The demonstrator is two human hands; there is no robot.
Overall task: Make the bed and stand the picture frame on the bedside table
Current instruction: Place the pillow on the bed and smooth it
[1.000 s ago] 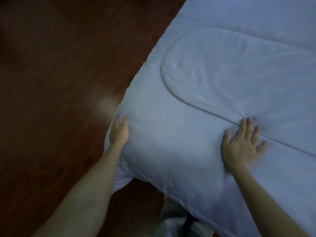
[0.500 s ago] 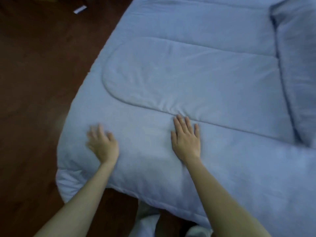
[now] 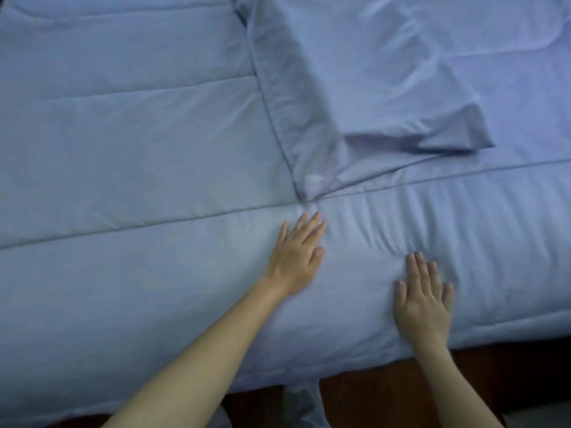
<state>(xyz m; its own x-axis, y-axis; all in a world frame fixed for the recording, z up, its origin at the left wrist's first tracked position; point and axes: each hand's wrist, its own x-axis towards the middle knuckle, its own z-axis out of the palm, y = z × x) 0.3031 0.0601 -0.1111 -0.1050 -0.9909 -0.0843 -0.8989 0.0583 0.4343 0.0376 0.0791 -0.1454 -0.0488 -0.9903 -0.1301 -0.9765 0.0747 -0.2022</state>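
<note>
The pale blue quilted comforter (image 3: 123, 156) covers the bed to its near edge. A loose flap (image 3: 364, 88) lies folded over it toward the far side. The left hand (image 3: 298, 254) and the right hand (image 3: 423, 301) press flat on the comforter near the near edge, fingers straight, gripping nothing. Dark wooden floor (image 3: 525, 366) borders that edge.

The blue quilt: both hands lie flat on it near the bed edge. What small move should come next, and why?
Probably sweep the right hand rightward along the quilt, pressing flat. Ridged wrinkles lie just ahead of it, while the left hand rests flat beside them and can anchor the cloth.
</note>
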